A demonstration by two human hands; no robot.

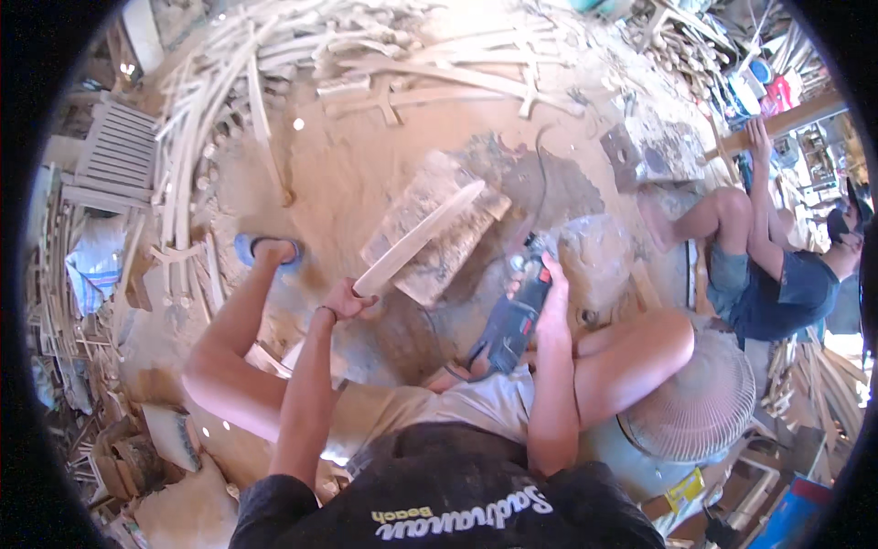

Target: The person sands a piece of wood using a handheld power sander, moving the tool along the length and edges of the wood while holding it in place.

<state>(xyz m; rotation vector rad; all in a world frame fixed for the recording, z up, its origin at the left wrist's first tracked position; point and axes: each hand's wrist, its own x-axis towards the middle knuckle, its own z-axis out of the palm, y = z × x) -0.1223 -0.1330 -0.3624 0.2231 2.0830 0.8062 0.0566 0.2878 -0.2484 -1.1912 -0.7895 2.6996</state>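
Note:
My left hand [350, 299] is closed round the near end of a long, pale wooden slat [416, 238]. The slat slants away to the upper right across a worn, dusty wooden block [432, 291] on the ground, its far end reaching past the block's middle. In my right hand [553, 291] is a dark blue-grey angle grinder [512, 328], gripped along its body. The grinder's head points away from me, to the right of the block and apart from the slat. Its rear end lies near my lap.
Piles of wooden strips [251, 87] curve along the far and left sides. A slatted wooden panel [114, 146] stands at left. A dark cable [541, 169] runs beyond the grinder. A round caged fan [690, 403] is by my right knee. Another person [777, 265] sits at right, holding a plank.

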